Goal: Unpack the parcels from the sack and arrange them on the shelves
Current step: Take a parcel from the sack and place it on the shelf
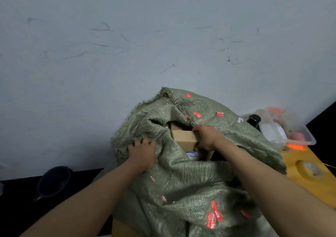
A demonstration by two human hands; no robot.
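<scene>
At five o'clock, inside the sack's (190, 178) open mouth, the right hand (206, 137) grips a cardboard box (183, 138) while the left hand (143, 151) clutches the cloth; unpacking looks barely begun, other parcels remain, no shelves visible.

The big olive-green woven sack (190, 173) looks like coarse plastic weave, rough and matt, with frayed threads along its open edge and glossy red printed marks scattered over it. Inside its mouth the plain brown cardboard box (184, 139) is smooth, matt paperboard. To the right, the clear plastic storage tub (298, 135) has a slightly glossy, see-through wall, and the black round bottle cap (254, 119) beside it shines a little. The yellow wooden board with an oval cut-out (309, 169) is smooth and satiny. Behind, the pale grey painted wall (127, 45) is matt and scuffed with dark marks
</scene>
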